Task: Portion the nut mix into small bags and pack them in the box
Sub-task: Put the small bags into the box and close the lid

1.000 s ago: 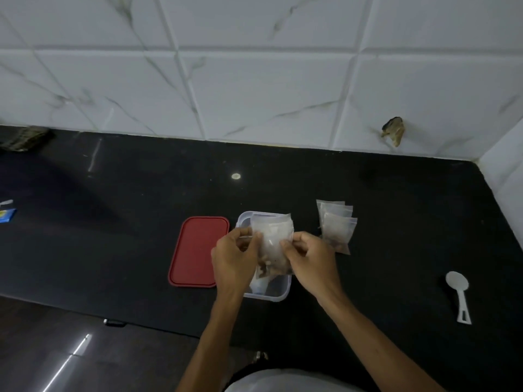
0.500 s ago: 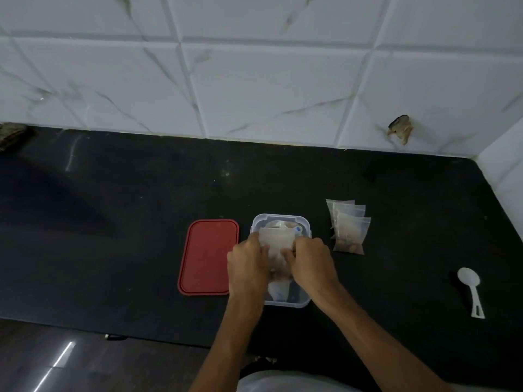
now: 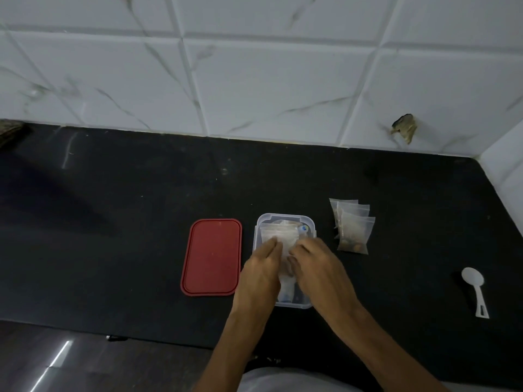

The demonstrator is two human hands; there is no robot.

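A clear plastic box (image 3: pixel 285 215) stands on the black counter with a small clear bag (image 3: pixel 278 233) of nut mix lying in it, over other bags. My left hand (image 3: pixel 260 273) rests on the bag with straight fingers. My right hand (image 3: pixel 319 273) is beside it over the box, fingers bent, pinching the bag's near part. Both hands hide the box's near half. Right of the box lies a stack of filled small bags (image 3: pixel 353 230).
The red lid (image 3: pixel 212 256) lies flat just left of the box. A white plastic spoon (image 3: pixel 475 287) lies at the far right. The tiled wall (image 3: pixel 254 94) runs behind, and a side wall closes the right end. The counter's front edge (image 3: pixel 113 333) is near me.
The bag held up above the box has come down into it. My left fingers have flattened onto the bag, and both hands sit lower over the box.
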